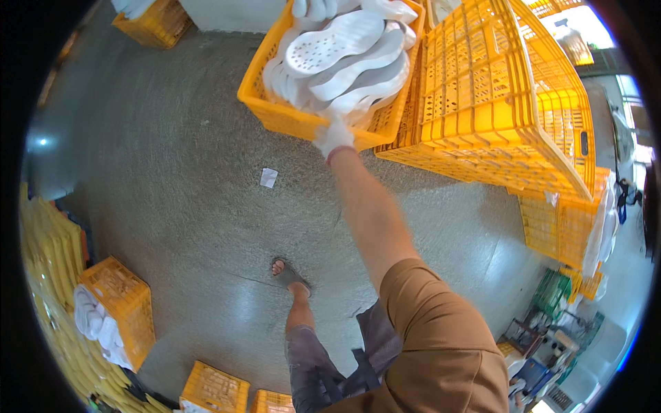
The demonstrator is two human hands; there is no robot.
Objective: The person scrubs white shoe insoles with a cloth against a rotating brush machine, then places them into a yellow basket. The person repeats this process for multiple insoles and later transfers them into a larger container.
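My right hand (334,137), in a white glove, grips the near rim of a yellow plastic crate (286,118). A reddish band circles its wrist. The crate is heaped with white clog-like foam shoes (335,43), one showing a surface dotted with holes. Some of the shoes are slightly blurred. White finger-like shapes (313,8) stand at the crate's far side, cut off by the top edge; whether they are a glove or more shoes, I cannot tell. My left hand does not show.
A large yellow lattice crate (475,89) stands tilted on the right. More yellow crates (544,220) sit behind it. Another crate (138,313) with white items stands at lower left, near stacked yellow pieces (51,255). A paper scrap (268,177) lies on the grey floor.
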